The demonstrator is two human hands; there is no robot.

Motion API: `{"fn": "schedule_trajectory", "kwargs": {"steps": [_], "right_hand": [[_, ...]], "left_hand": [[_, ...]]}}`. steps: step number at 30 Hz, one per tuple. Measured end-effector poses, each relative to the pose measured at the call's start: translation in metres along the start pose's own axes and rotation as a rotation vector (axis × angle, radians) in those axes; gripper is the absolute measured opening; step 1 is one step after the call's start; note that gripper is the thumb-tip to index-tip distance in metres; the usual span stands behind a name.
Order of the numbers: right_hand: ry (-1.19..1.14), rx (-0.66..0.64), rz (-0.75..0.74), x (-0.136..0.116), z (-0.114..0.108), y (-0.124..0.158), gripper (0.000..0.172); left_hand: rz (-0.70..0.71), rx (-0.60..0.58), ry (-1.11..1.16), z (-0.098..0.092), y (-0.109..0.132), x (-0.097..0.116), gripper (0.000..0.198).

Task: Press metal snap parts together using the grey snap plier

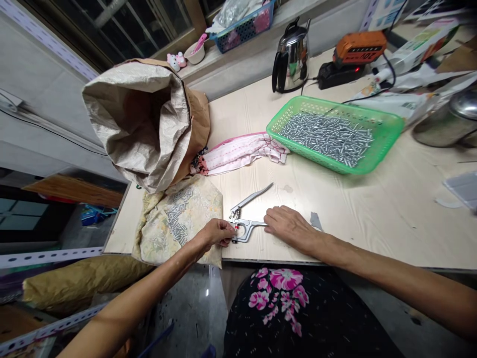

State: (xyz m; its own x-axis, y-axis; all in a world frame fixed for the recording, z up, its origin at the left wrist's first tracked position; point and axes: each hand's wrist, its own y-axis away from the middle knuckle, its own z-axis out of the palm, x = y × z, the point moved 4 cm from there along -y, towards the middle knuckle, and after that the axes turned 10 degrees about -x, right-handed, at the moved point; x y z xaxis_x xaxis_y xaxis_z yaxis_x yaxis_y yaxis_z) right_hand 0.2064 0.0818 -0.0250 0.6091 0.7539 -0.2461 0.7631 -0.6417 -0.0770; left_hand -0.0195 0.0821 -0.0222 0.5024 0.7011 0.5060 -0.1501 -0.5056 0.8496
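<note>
A pair of silver hand-press pliers [249, 229] lies near the table's front edge, its upper handle raised and a small spring and a red part at its jaw. My right hand [285, 224] is closed around the end of the lower handle. Beside the jaw, my left hand [218, 232] has thumb and fingers pinched together; what sits between them is too small to make out. Several small metal pins [178, 219] are spread on a yellow floral cloth [206, 199] to the left of that hand.
A green basket [335, 166] full of similar metal pins stands at the right. Behind the cloth is a large open paper sack [197, 119], with a pink checked cloth [238, 155] next to it. A kettle [292, 57] and an orange battery [359, 48] on a charger stand at the back.
</note>
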Motion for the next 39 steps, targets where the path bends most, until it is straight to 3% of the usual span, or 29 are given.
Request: {"fn": "schedule_trajectory", "kwargs": {"steps": [1,3,5,8,16,19,21,23,25,28,31,34,39], "right_hand": [[-0.035,-0.021,0.019,0.005,-0.003,-0.001,0.017],[-0.082,-0.046,0.060,0.017,-0.009,-0.004,0.061],[-0.104,-0.084,0.093,0.031,-0.012,-0.009,0.093],[-0.135,-0.171,0.090,0.043,-0.012,-0.018,0.104],[-0.110,-0.182,0.094,0.035,-0.023,-0.023,0.081],[-0.106,-0.185,0.085,0.029,-0.026,-0.020,0.072],[-0.116,-0.182,0.073,0.026,-0.026,-0.018,0.064],[-0.142,-0.154,0.059,0.023,-0.024,-0.016,0.057],[-0.172,-0.103,0.053,0.021,-0.022,-0.014,0.054],[-0.205,-0.048,0.064,0.022,-0.019,-0.011,0.064],[-0.211,-0.062,0.095,0.024,-0.019,-0.007,0.070],[-0.156,-0.100,0.147,0.027,-0.019,-0.002,0.062],[-0.067,-0.070,0.150,0.026,-0.012,0.001,0.032]], "left_hand": [[0.003,0.003,-0.003,0.000,0.000,0.000,0.048],[0.008,0.000,-0.014,-0.001,-0.001,-0.001,0.048],[0.007,-0.007,-0.024,-0.001,-0.001,-0.001,0.048],[0.004,-0.012,-0.024,-0.001,-0.002,0.000,0.047],[-0.014,-0.002,-0.053,-0.001,-0.004,0.001,0.038],[-0.038,0.024,-0.161,0.001,0.002,0.003,0.032],[0.053,0.160,-0.383,0.005,0.011,0.011,0.029],[0.252,0.364,-0.668,0.014,0.022,0.026,0.022],[0.486,0.465,-0.884,0.032,0.028,0.041,0.020],[0.774,0.336,-1.045,0.057,0.018,0.060,0.051],[0.900,0.179,-1.146,0.066,-0.001,0.075,0.069],[0.868,0.119,-1.241,0.065,-0.012,0.083,0.065],[0.809,0.160,-1.276,0.069,-0.012,0.078,0.032]]}}
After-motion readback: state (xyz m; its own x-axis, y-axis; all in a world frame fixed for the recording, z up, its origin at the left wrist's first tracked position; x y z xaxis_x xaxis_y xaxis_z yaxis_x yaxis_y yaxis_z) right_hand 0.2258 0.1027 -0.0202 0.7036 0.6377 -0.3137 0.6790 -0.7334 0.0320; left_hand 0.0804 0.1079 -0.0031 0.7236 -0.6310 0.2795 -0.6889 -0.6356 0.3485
